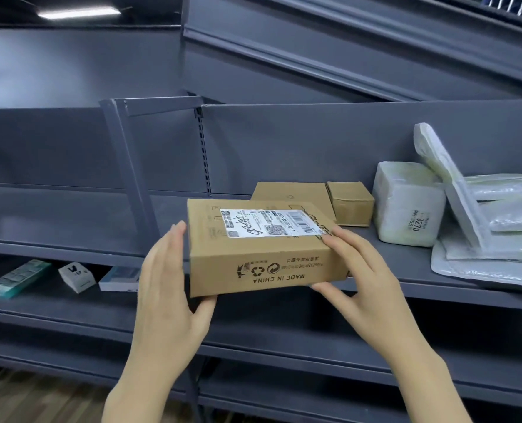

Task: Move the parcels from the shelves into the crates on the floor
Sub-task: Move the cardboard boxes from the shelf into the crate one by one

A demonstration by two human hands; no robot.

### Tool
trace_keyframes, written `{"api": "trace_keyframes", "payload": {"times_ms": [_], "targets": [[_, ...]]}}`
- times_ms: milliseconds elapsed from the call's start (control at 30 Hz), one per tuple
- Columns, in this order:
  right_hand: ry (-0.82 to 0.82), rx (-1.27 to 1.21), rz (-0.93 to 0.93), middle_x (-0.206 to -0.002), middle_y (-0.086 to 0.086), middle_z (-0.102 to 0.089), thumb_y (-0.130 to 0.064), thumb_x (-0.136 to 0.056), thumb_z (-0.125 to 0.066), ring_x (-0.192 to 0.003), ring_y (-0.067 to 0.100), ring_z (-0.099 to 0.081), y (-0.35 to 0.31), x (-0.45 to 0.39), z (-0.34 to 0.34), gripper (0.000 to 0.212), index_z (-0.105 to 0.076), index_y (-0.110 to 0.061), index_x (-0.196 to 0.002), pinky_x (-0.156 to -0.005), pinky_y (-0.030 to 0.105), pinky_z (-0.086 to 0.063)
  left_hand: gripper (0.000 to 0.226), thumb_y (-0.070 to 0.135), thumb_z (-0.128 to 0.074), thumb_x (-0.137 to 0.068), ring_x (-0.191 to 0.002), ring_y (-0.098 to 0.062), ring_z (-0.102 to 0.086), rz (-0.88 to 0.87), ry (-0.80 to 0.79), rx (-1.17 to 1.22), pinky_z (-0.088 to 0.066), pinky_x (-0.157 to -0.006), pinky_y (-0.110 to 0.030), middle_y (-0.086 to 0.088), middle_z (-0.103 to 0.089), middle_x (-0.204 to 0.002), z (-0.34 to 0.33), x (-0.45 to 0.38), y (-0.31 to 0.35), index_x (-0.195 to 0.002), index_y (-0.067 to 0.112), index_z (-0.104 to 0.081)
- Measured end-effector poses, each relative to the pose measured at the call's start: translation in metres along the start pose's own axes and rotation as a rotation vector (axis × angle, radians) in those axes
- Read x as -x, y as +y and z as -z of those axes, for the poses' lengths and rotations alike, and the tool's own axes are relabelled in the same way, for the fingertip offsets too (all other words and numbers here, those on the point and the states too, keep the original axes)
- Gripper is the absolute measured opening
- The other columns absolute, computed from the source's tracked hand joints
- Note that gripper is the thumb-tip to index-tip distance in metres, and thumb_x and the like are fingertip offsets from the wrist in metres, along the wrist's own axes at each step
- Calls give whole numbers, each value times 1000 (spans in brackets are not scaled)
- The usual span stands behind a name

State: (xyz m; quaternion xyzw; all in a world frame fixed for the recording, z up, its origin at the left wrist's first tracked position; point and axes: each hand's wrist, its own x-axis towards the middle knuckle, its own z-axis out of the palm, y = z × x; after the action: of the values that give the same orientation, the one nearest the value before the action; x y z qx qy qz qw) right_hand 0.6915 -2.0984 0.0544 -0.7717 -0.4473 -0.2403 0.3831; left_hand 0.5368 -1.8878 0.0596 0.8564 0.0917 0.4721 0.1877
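Holding a cardboard parcel (pixel 262 245) out in front of the grey shelf (pixel 70 248), both hands clamp it: left hand (pixel 171 285) on its left end, thumb beneath, right hand (pixel 363 282) pinching the right corner. Behind sit a flat box (pixel 287 192), a small box (pixel 350 203) and white bagged parcels (pixel 406 209).

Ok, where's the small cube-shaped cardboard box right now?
In the head view the small cardboard box sits on the shelf, right of centre, between a flat cardboard box and a white wrapped parcel.

Bare hands (pixel 174 288) and forearms, no sleeves visible.
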Motion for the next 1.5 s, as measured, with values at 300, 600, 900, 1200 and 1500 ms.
{"api": "trace_keyframes", "payload": {"times_ms": [300, 600, 900, 1200, 1500], "targets": [[-263, -211, -103, -136, -32, -38, -19, -75, -79, -133, -2, -34, 12, 1, 13, 71, -44, -43, -131, -98, 5, -31, 105, -2, -76, -71, -144, -4, -5, 6, -207, -90, -22, -111, -45, 21, -10, -153, 14, -8, -33, -142, 44, -14], [-314, -118, -189, -148, -38, 3, -42, -76, -74, -138, -14, 5, -2, -1, 14, 91, -13, -52, -143, -112, 18, -11, 71, 13, -72, -59, -121, -19, -42, -70, -175, -9, -41, -95, -35, 11, -43, -122, 5, -8, -16, -122, 35, -45], [-371, -132, -136, -141, -46, -16, -61, -67, -70, -130, -25, -5, -47, -10, 29, 93, -3, -72, -131, -100, -3, -12, 82, 0, -83, -55, -105, -24, -43, -149, -19, -84, -44, -76, -32, -4, -36, -118, -15, -12, 13, -124, 31, -49], [-329, -103, -137, -135, -46, -23, -46, -76, -73, -135, -13, -21, -48, -8, 14, 73, -20, -66, -120, -110, 17, -25, 85, 5, -82, -59, -130, -24, -35, -203, -123, -17, -30, -100, -25, 0, -34, -140, -12, -14, 12, -130, 30, -43], [-123, -61, 6, -156, -21, -11, -24, -81, -72, -137, -10, -21, -40, 0, 1, 77, -23, -53, -133, -101, 10, -31, 99, 57, -71, -61, -123, 26, -17, 128, -272, 184, -21, -94, -1, 36, -17, -146, 10, -16, 7, -131, 72, -2]]}}
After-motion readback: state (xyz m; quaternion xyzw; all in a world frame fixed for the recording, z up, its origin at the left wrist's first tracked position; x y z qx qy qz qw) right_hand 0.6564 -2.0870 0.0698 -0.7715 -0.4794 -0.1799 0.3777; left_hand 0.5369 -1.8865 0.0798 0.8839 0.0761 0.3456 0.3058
